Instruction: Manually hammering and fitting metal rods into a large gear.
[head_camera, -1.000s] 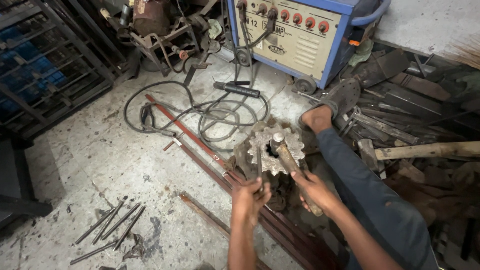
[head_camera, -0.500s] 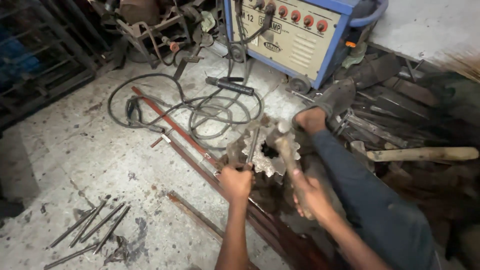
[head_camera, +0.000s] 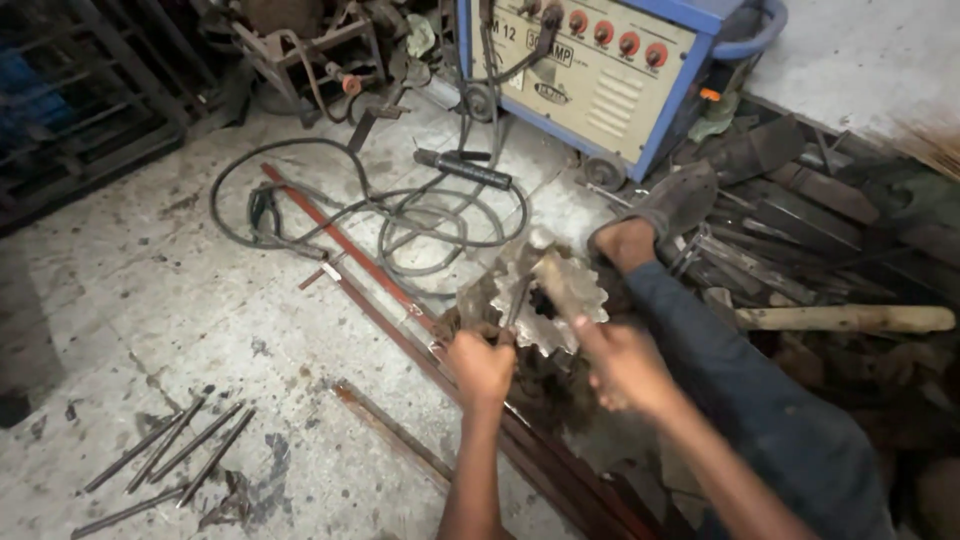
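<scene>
Sprocket (head_camera: 560, 290) upright on floor; L hand (head_camera: 480, 365) grip shut on rim, R hand (head_camera: 625, 365) grips rusty tool (head_camera: 560, 290).

The sprocket (head_camera: 545, 290) lies just beyond both grips; cables (head_camera: 400, 215) farther beyond-left, rods (head_camera: 170, 455) well left on the floor (head_camera: 150, 320).

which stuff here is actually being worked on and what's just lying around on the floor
In hand:
left hand on the toothed gear wheel
right hand gripping a tool handle against the same wheel

Lying about:
welding machine
coiled cables
loose steel rods
wooden handle
long red bar
</scene>
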